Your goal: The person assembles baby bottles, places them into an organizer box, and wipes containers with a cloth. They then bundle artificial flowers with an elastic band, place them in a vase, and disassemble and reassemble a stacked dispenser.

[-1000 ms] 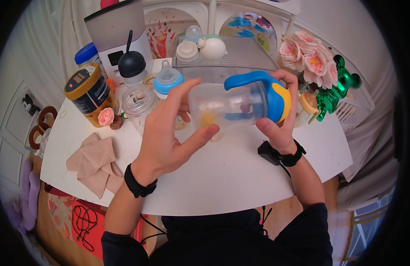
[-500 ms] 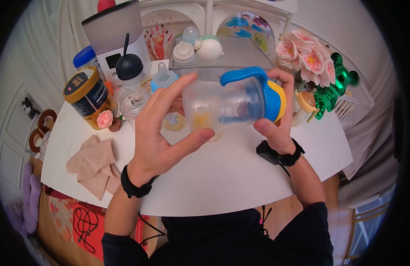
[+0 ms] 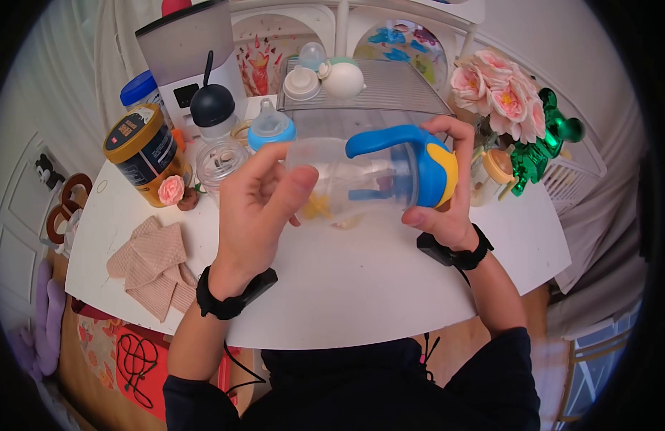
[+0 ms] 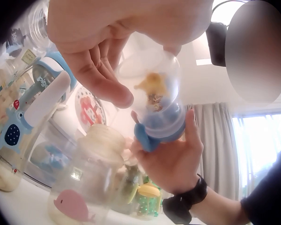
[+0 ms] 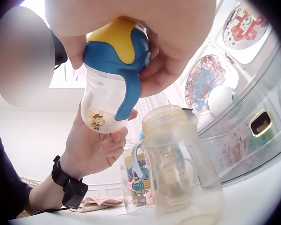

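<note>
A clear sippy cup [image 3: 325, 176] with a blue-and-yellow lid [image 3: 433, 172] and a blue handle [image 3: 386, 138] lies sideways in the air over the table. My right hand [image 3: 451, 208] grips it by the lid, thumb below and fingers over the top. At the cup's base is my left hand [image 3: 253, 205], fingers loosely bent and thumb raised, overlapping the base in the head view. A yellow cartoon print [image 4: 154, 86] shows on the cup in the left wrist view. In the right wrist view a wide-necked clear bottle [image 5: 173, 154] stands below the cup.
On the left of the white table [image 3: 347, 302] are a gold-lidded tub [image 3: 142, 147], a pink cloth [image 3: 153, 262], a clear jar [image 3: 221, 161] and a blue-collared baby bottle [image 3: 271, 129]. A drying rack [image 3: 397, 82] stands behind, with flowers [image 3: 505, 93] at right.
The left hand spread wide along the cup's base half a second ago; now its fingers are drawn in and its thumb is lifted. The cup has shifted slightly left and down, still in the right hand.
</note>
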A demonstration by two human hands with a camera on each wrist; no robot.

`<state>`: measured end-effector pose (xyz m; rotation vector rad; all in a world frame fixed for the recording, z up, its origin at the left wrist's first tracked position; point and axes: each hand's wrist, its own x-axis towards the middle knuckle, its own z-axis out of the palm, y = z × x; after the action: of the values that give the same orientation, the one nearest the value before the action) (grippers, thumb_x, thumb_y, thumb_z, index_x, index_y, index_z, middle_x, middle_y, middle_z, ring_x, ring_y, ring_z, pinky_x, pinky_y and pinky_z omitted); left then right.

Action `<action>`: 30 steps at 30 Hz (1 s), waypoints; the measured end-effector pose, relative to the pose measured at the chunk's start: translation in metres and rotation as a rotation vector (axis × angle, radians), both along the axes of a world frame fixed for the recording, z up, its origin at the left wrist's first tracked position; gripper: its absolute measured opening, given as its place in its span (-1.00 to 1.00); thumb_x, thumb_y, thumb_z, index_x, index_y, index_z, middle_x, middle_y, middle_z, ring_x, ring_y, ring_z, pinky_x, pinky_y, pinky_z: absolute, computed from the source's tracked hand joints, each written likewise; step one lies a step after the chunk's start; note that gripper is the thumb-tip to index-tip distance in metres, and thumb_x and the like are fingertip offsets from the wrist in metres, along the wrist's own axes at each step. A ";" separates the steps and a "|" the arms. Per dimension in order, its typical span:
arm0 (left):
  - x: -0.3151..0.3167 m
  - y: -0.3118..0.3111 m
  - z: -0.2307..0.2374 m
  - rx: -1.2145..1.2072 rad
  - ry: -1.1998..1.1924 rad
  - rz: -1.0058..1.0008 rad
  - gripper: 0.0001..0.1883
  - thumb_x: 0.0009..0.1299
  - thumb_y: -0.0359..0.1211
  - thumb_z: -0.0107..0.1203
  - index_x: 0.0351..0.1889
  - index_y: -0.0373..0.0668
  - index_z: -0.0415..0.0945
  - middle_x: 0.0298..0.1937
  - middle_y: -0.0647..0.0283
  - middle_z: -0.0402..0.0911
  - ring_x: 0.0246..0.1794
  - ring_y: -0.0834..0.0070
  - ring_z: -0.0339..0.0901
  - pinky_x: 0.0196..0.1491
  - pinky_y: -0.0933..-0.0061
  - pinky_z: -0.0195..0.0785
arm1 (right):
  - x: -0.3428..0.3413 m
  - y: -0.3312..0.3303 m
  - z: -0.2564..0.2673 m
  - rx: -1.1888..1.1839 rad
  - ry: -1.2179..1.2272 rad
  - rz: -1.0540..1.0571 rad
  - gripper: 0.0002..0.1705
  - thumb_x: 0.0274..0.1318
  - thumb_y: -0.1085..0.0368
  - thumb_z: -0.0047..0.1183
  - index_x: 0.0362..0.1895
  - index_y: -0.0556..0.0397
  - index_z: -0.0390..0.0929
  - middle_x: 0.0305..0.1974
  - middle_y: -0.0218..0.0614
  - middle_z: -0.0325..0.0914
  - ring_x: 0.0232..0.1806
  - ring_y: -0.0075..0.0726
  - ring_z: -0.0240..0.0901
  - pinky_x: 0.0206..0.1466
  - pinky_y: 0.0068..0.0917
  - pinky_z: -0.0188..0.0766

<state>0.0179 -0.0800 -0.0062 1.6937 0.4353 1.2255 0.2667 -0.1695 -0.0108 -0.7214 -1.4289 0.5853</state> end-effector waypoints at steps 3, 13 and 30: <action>-0.001 0.000 0.005 -0.133 0.034 -0.054 -0.46 0.68 0.05 0.15 0.12 -0.32 0.70 -0.37 0.35 0.64 -0.48 0.70 0.57 -0.49 0.64 0.43 | -0.001 -0.001 0.001 -0.012 -0.015 0.009 0.27 -0.15 0.19 0.72 0.47 -0.07 -0.01 0.32 -0.06 0.31 0.40 -0.14 0.35 0.41 -0.23 0.44; -0.001 -0.004 0.015 -0.340 0.149 -0.032 -0.18 0.69 0.29 -0.10 -0.07 -0.43 0.70 -0.52 0.24 0.65 -0.71 0.56 0.57 -0.63 0.63 0.41 | 0.010 0.009 -0.002 0.177 -0.289 0.045 0.28 -0.15 0.19 0.73 0.48 -0.06 -0.02 0.38 0.07 0.34 0.47 -0.05 0.33 0.49 -0.15 0.38; 0.001 -0.002 0.016 -0.032 0.014 -0.190 -0.20 0.36 -0.38 0.54 0.55 -0.28 0.41 0.20 0.17 0.69 0.15 0.42 0.70 0.30 0.36 0.53 | 0.001 0.000 0.006 -0.136 0.095 -0.012 0.10 0.00 0.16 0.60 0.47 -0.09 0.07 0.21 -0.24 0.40 0.19 -0.35 0.51 0.21 -0.41 0.57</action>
<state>0.0190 -0.0815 0.0096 1.6759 0.2937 1.0641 0.2673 -0.1693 -0.0048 -0.7980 -1.3050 0.7037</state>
